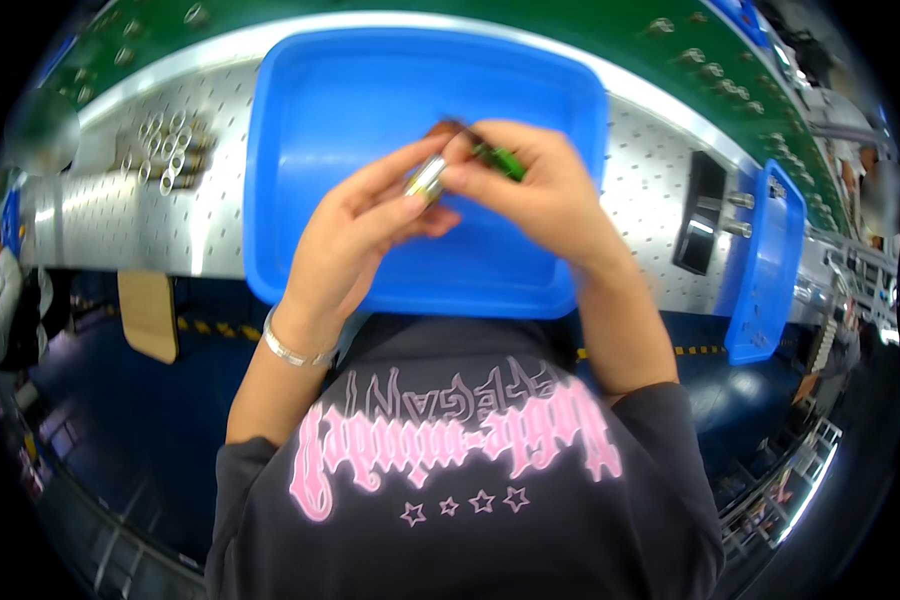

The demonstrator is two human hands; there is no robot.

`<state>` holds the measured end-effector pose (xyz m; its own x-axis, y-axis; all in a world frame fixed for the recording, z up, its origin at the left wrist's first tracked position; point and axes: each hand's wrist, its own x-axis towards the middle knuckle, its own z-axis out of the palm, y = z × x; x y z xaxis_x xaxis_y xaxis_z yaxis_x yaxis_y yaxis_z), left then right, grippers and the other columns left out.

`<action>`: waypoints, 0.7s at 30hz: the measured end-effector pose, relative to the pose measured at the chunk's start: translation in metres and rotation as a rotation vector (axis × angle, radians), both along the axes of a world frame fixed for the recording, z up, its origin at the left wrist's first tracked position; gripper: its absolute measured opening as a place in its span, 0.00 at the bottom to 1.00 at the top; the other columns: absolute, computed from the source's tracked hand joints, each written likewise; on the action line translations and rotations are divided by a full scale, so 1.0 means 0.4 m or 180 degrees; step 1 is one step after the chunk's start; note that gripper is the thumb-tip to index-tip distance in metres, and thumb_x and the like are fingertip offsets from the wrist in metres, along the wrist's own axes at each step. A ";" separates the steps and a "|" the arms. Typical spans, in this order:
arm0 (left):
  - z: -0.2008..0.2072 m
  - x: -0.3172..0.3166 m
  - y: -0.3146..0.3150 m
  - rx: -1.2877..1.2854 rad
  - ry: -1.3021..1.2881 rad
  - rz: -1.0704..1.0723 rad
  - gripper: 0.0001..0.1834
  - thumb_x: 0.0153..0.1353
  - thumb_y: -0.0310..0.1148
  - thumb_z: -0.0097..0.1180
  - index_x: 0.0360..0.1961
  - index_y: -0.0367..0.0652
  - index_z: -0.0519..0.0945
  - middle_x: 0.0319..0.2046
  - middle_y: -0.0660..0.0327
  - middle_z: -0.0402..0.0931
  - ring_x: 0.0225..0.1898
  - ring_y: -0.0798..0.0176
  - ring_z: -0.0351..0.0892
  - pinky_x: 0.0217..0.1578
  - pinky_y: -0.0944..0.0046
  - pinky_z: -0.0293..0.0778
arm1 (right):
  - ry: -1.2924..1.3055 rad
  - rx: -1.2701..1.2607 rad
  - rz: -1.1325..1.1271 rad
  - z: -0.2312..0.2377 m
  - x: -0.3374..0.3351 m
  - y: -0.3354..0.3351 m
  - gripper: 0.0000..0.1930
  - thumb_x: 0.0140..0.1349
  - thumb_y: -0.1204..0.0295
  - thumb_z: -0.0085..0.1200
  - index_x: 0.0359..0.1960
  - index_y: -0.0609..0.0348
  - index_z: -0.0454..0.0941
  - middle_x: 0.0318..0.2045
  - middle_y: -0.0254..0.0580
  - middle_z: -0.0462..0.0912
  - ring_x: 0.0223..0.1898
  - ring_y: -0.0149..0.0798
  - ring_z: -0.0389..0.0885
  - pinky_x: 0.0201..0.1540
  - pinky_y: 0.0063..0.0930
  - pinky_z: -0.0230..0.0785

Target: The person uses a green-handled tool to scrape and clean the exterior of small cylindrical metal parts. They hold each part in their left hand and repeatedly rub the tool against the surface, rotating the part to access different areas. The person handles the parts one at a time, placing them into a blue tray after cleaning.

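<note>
Both my hands are raised over a large blue plastic tray [300, 120] that rests on a metal bench. My left hand [345, 220] is closed round a small shiny metal cylinder [427, 178], silver with a yellowish lower part, pinched by thumb and fingers. In my right hand [535, 185] is a slim green-handled tool [500, 158] with a dark shaft; its kind is too blurred to tell. The fingertips of both hands meet near the cylinder's upper end. A reddish-brown blurred patch shows just above them, and I cannot tell what it belongs to.
Several metal tubes [165, 150] lie grouped on the perforated bench [215, 190] at left. To the right are a black holder [702, 212], small metal cylinders [738, 215] and a second blue tray [765, 270]. A wooden board [148, 315] stands below the bench's left side.
</note>
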<state>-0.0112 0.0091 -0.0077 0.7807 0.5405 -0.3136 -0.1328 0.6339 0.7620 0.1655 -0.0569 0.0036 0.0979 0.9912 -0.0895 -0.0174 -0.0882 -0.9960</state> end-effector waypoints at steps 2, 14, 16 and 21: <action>0.003 0.000 0.001 -0.0034 0.0017 -0.0005 0.27 0.58 0.27 0.53 0.59 0.34 0.64 0.48 0.51 0.73 0.42 0.62 0.78 0.45 0.67 0.74 | 0.0248 0.0041 0.0066 -0.005 0.013 0.001 0.08 0.57 0.72 0.55 0.32 0.65 0.77 0.25 0.34 0.78 0.29 0.23 0.74 0.33 0.17 0.67; 0.005 0.005 0.012 0.0154 0.0059 0.0372 0.26 0.58 0.24 0.53 0.59 0.36 0.64 0.49 0.50 0.72 0.40 0.64 0.78 0.43 0.69 0.75 | -0.0807 0.0030 -0.0564 0.009 0.107 -0.003 0.11 0.62 0.75 0.48 0.45 0.62 0.74 0.28 0.31 0.75 0.31 0.22 0.70 0.33 0.15 0.62; 0.014 -0.012 0.018 0.0113 -0.0004 0.0476 0.25 0.58 0.24 0.53 0.58 0.36 0.65 0.50 0.52 0.71 0.40 0.64 0.78 0.43 0.69 0.74 | -0.0925 -0.0091 -0.0407 0.030 0.074 0.031 0.11 0.60 0.75 0.50 0.44 0.62 0.74 0.27 0.32 0.76 0.29 0.23 0.71 0.32 0.16 0.64; 0.049 -0.097 0.043 0.0130 -0.0154 0.0847 0.23 0.58 0.27 0.55 0.55 0.35 0.68 0.45 0.58 0.73 0.39 0.65 0.78 0.40 0.69 0.74 | -0.0975 -0.0037 0.0093 0.075 -0.028 0.184 0.10 0.57 0.76 0.53 0.42 0.63 0.74 0.25 0.36 0.78 0.30 0.26 0.76 0.33 0.20 0.67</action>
<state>-0.0500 0.0263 0.0118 0.6230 0.7401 -0.2533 -0.3274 0.5408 0.7748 0.1542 0.0168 0.0335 0.0936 0.9930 -0.0715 0.2861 -0.0956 -0.9534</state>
